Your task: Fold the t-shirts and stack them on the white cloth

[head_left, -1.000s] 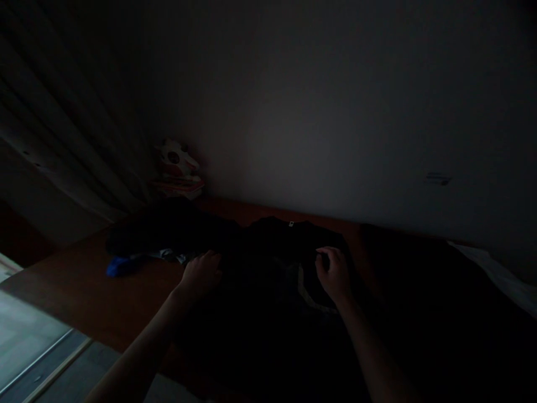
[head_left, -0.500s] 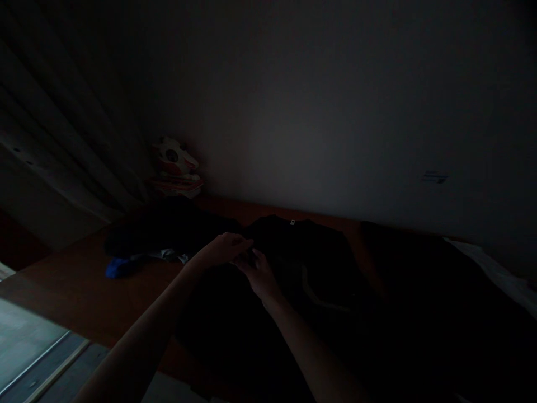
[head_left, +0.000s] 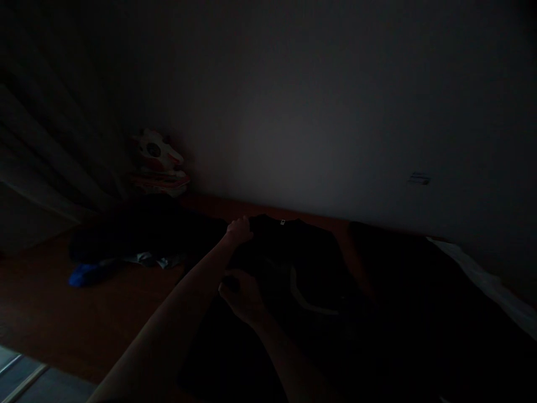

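A black T-shirt point(head_left: 312, 252) lies spread out on a brown wooden surface, its small pale neck label point(head_left: 282, 222) towards the wall. A curved light line marks its front. At the shirt's far left shoulder, my left hand point(head_left: 240, 230) is closed in a fist on the dark cloth. Nearer to me, my right hand point(head_left: 245, 296) is curled, thumb and fingers drawn together on the shirt's left side. The fabric between the fingers is hard to make out in the dim light.
Left of the shirt lies a heap of dark clothes point(head_left: 146, 229) with a blue cloth point(head_left: 90, 274) at its edge. Behind it, a white and red toy-like object point(head_left: 157, 151) rests on stacked items. More dark cloth point(head_left: 411, 280) and white fabric point(head_left: 470, 263) lie right. A wall rises behind.
My hands, close together before, have parted: the left moved forward to the shirt's shoulder, the right drew back towards me. The view has turned slightly.
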Demonstrator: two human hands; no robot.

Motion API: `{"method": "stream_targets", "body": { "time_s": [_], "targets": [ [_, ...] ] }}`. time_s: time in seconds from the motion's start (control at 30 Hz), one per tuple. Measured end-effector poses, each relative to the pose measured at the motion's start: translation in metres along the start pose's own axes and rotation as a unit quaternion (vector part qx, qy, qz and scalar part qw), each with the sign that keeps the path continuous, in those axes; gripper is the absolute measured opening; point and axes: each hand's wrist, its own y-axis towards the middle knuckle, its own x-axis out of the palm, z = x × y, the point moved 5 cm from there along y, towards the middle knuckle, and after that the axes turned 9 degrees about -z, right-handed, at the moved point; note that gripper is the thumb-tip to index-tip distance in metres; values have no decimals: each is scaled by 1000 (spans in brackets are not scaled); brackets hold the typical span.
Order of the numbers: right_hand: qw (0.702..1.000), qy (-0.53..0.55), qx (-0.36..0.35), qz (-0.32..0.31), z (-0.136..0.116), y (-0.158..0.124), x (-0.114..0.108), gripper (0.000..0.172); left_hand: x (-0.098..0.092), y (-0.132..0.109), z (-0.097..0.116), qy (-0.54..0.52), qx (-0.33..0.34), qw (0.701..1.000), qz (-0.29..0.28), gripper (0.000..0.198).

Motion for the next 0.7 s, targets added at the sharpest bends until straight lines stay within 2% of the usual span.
{"method": "stream_targets", "body": {
  "time_s": [0.1,0.2,0.27,0.33,0.43,0.53,0.63,0.7],
  "targets": [
    [998,67,2,-7,0,5,-5,23,-16,16,-20,-59,-36,997,36,56],
    [984,165,60,6,4,12,-20,40,-34,32,-43,-117,-58,989,66,46],
    [972,212,86,55,8,16,-35,49,-40,37,-54,-149,-49,985,77,42],
    [962,227,94,123,12,19,-52,48,-37,34,-60,-171,-22,981,91,40],
    [953,204,116,191,23,19,-68,42,-22,14,-63,-185,34,976,113,36],
    [962,138,127,198,30,17,-75,36,3,-12,-67,-178,101,972,117,32],
    [971,63,102,208,32,14,-79,31,34,-32,-70,-132,198,965,111,36],
    [972,34,68,221,30,12,-82,30,53,-39,-74,-90,240,961,105,42]
  ]
}}
